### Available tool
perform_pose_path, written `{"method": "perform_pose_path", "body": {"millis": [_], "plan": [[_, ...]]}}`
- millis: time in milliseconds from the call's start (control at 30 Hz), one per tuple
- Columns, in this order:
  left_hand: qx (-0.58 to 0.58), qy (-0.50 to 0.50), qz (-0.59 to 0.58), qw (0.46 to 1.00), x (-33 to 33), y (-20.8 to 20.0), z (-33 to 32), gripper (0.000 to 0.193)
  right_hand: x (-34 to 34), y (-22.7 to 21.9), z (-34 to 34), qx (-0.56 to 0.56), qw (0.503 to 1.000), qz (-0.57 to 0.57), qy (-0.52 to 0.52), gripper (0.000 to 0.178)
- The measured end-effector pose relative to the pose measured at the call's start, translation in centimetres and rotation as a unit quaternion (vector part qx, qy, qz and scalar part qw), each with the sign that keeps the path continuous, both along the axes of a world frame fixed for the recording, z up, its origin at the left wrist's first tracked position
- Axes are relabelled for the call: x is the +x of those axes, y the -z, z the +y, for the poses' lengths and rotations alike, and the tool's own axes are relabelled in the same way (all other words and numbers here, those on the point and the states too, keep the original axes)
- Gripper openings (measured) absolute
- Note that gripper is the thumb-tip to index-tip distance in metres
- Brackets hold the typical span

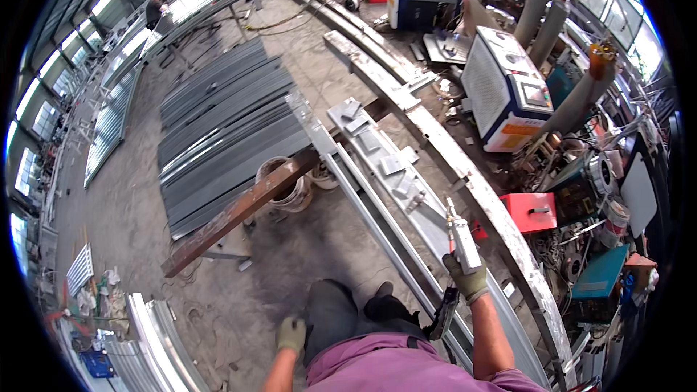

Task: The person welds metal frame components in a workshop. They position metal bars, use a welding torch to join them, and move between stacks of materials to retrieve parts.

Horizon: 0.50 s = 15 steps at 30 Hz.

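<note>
My right hand (467, 277), in a greenish work glove, is closed around a white handheld welding gun (465, 245). Its thin nozzle points away from me, over a long grey metal strip (428, 221). Several small flat metal plates (396, 162) lie farther along that strip. Just left of it run long pale steel rails (370, 210). A dark object (443, 312) I cannot make out is beside my right forearm. My left hand (292, 334), gloved too, hangs low beside my leg, touching no workpiece; its fingers are foreshortened, so their closure is unclear.
A brown steel beam (243, 210) crosses over a bucket (292, 192) at the left. Grey ribbed panels (225, 131) cover the floor beyond. To the right stand a white-and-blue machine (501, 91), a red box (528, 213) and gas cylinders (548, 29). People (154, 11) work far off.
</note>
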<state>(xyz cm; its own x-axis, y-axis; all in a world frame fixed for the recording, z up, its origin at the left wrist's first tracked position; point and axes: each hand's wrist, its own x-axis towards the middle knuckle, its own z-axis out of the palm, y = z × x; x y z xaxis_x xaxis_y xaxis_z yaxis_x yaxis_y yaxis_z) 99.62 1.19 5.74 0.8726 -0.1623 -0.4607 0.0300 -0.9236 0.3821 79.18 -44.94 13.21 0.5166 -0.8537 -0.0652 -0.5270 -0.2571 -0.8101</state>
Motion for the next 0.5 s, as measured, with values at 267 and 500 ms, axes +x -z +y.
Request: {"method": "perform_pose_path", "body": {"millis": [267, 500], "plan": [[-0.203, 0.435, -0.199, 0.855, 16.8, -6.2, -28.6, 0.050, 3.3, 7.3, -0.6, 0.079, 0.977, 0.133, 0.144, 0.032], [-0.130, 0.658, -0.095, 0.736, 24.4, 4.6, -42.0, 0.068, 4.2, 12.9, 3.9, 0.094, 0.930, 0.075, 0.347, 0.042]]}}
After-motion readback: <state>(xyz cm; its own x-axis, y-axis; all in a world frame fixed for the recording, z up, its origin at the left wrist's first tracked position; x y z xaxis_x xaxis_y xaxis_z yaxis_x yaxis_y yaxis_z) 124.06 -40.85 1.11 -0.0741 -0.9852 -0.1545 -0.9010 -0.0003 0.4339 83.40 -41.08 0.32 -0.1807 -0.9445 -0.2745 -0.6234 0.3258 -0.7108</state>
